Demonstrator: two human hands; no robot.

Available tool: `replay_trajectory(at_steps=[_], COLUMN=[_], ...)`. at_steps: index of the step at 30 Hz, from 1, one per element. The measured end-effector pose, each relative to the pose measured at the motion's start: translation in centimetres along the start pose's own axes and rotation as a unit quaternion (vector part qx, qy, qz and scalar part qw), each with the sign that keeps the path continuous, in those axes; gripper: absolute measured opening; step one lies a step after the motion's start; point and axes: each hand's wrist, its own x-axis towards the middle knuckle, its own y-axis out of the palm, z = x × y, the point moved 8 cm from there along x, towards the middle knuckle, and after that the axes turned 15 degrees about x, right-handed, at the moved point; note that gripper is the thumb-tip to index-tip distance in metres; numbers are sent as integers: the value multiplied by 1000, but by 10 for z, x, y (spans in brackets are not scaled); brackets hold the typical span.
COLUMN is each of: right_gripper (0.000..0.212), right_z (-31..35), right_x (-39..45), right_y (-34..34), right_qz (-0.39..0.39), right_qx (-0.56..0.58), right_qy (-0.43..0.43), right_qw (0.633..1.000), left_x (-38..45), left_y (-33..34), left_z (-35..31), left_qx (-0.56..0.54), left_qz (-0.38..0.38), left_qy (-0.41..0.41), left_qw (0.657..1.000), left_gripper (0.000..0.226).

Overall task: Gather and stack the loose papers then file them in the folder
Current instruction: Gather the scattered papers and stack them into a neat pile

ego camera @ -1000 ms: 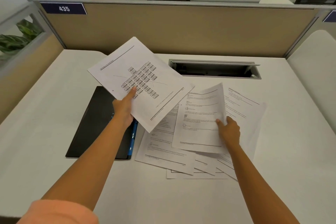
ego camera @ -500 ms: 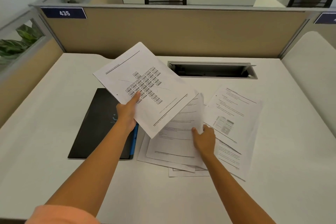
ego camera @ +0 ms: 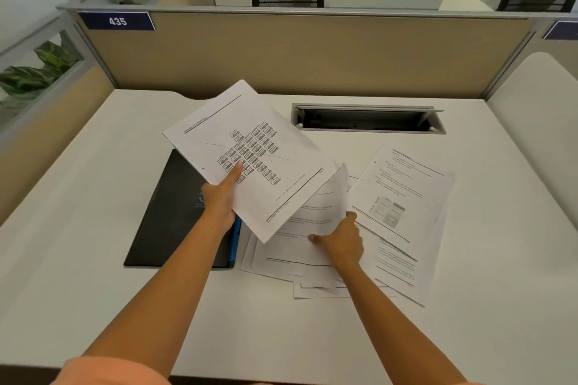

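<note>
**Hands on two sheets above the scattered papers**

Left hand (ego camera: 220, 200) pinches the near edge of a white printed sheet with a diagram of small boxes (ego camera: 250, 156), thumb laid flat on the printed face and the other fingers hidden beneath. That sheet is lifted and tilted, and overhangs both the flat black folder with a blue edge strip (ego camera: 175, 216) and the pile beside it. The folder lies closed on the white desk (ego camera: 93, 275), left of the papers, and the left wrist crosses its right edge.

The right hand (ego camera: 341, 244) is curled around the right side of a white text sheet (ego camera: 308, 228), fingers closed on it; the sheet's far corner curls upward and its upper left part slips under the diagram sheet.

Beneath and to the right, loose white printed pages (ego camera: 403, 206) lie fanned and overlapping at different angles on the desk, some corners sticking out toward the near edge. One page at right carries text and a small grey figure.

A rectangular grey cable slot (ego camera: 367, 119) sits open in the desk behind the papers.
</note>
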Motion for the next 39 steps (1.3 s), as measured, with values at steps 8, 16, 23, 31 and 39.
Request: replay_trajectory(at_steps=[8, 16, 23, 31, 39], right_gripper=[35, 38, 38, 40, 31], right_z=[7, 16, 8, -9, 1], right_x=[17, 55, 78, 83, 76], right_y=[-19, -124, -197, -223, -163], right_qz=[27, -70, -157, -209, -80], right_qx=[105, 213, 332, 418, 342], right_qy=[-112, -172, -160, -141, -143], right_qw=[988, 959, 916, 873, 926], left_x=[0, 6, 9, 8, -7], left_y=[-6, -3, 9, 24, 57], left_z=[-4, 2, 23, 46, 68], left_qx=[4, 30, 92, 194, 242], left_qz=[-1, 6, 40, 100, 178], left_qy=[10, -6, -5, -4, -28], left_qw=[1000, 1000, 995, 976, 953], left_gripper=[44, 51, 51, 43, 41])
